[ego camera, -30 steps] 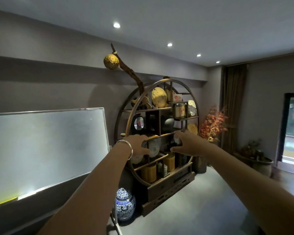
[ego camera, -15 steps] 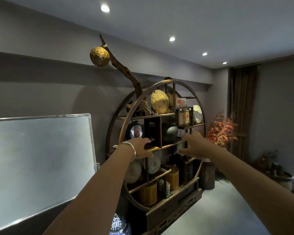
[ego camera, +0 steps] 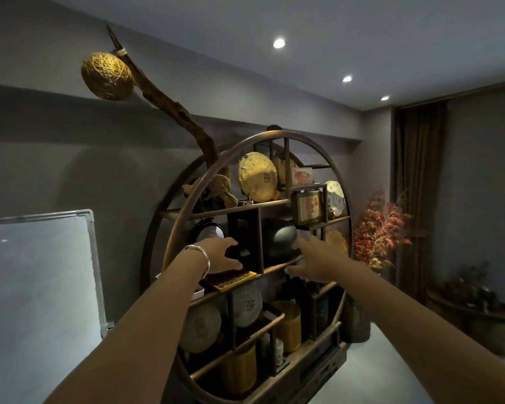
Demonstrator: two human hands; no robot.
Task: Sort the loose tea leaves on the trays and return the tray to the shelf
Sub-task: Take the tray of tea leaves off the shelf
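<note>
A round wooden shelf (ego camera: 277, 135) stands against the grey wall. On its middle board lies a flat yellow-edged tray (ego camera: 236, 279) with dark tea leaves, and its front corner sticks out a little. My left hand (ego camera: 219, 255), with a silver bracelet on the wrist, rests over the tray's left end with the fingers stretched out. My right hand (ego camera: 312, 260) reaches to the board further right with fingers spread and holds nothing. How far the tray runs to the right is hidden in the dark compartment.
Tea cakes (ego camera: 257, 176), a dark pot (ego camera: 280, 237) and yellow canisters (ego camera: 239, 371) fill the shelf compartments. A whiteboard (ego camera: 38, 272) is on the left. A woven ball (ego camera: 107, 75) hangs on a branch above. Red dried flowers (ego camera: 382, 225) and a curtain (ego camera: 417, 170) are on the right.
I have come closer to the shelf. Both hands went forward with the tray onto the middle board, and their fingers have loosened from its edge.
</note>
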